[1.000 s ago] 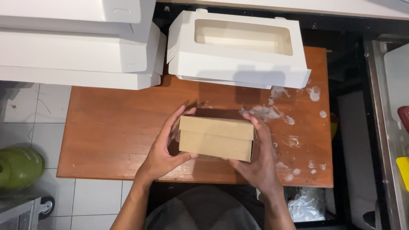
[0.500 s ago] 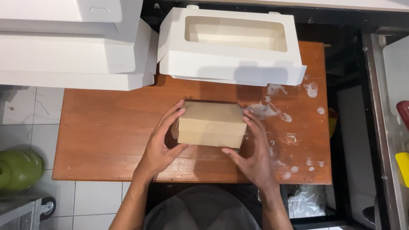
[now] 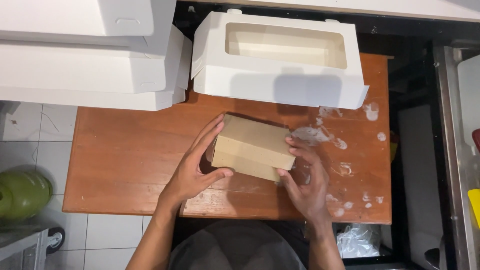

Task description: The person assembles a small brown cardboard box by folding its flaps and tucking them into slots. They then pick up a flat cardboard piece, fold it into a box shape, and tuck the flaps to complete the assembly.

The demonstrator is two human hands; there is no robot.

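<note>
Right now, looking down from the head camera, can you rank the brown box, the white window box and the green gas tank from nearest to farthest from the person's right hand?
1. Brown box: touched by the right hand, mid-table.
2. White window box: at the table's far edge.
3. Green gas tank: on the floor, far left.

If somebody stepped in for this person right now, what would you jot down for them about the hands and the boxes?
Left hand: pressed flat against the left end of the brown cardboard box, thumb on its front face.
Right hand: fingers on the box's right end and front corner. Both hands grip it from the sides.
Box: closed, sitting slightly skewed on the wooden table.
Nearby: a white window box at the table's far edge, a stack of white boxes at far left, white smears on the wood by the right hand.
Done: the brown box looks folded and shut.
Left: whether it is sealed cannot be seen.
</note>
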